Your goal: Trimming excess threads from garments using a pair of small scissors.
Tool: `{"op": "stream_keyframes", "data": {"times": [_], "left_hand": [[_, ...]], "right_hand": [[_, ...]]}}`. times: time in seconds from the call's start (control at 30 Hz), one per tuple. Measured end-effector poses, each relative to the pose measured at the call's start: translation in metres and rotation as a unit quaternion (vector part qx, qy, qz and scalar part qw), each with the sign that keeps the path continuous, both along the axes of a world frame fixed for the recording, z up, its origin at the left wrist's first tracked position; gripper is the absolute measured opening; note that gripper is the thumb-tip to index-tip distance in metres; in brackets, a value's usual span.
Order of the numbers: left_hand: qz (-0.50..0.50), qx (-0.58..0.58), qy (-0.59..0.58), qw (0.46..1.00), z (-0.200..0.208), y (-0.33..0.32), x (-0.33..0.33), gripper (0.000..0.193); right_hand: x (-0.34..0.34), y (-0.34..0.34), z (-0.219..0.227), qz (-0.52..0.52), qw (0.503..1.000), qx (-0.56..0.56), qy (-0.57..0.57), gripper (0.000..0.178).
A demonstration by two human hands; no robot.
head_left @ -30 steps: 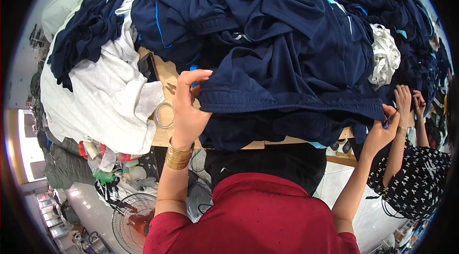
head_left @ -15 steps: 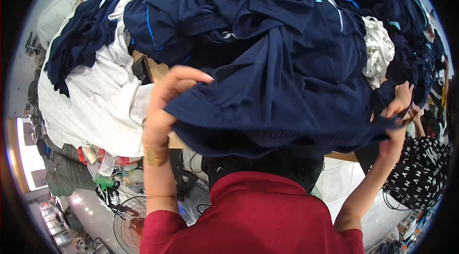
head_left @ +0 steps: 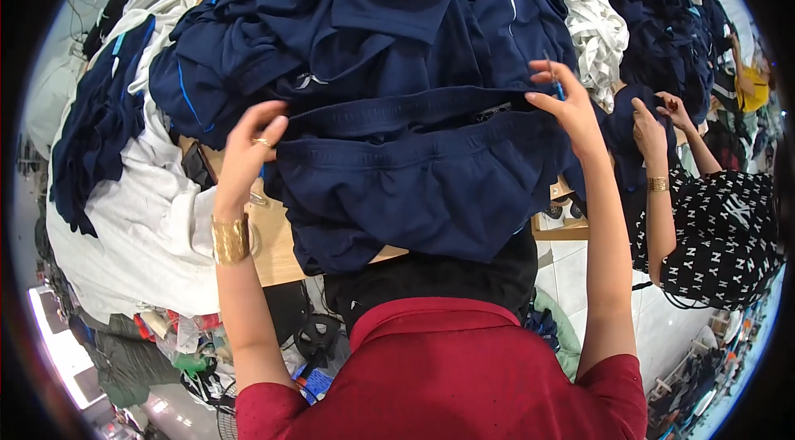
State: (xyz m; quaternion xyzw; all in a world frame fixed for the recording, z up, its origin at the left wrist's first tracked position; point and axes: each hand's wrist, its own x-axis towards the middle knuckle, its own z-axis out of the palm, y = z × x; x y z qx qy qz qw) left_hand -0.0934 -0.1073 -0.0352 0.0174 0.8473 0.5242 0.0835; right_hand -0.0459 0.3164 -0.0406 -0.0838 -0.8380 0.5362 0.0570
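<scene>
One navy garment [head_left: 414, 200], waistband [head_left: 373, 153] open

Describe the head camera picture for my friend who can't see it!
A bare left hand and bare right hand are at opposite sides of a navy-blue cloth garment with a gathered waistband. Behind lies crumpled navy-blue cloth; crumpled white cloth is at left, and a nearby person in a black-and-white patterned top is at right.
</scene>
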Motion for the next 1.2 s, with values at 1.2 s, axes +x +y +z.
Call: {"op": "stream_keyframes", "data": {"times": [1.2], "left_hand": [[-0.095,0.154,0.018,0.983,-0.077,-0.008,-0.035,0.021]], "right_hand": [[-0.046,-0.071,-0.090,-0.153,0.889,0.381,0.204,0.023]]}}
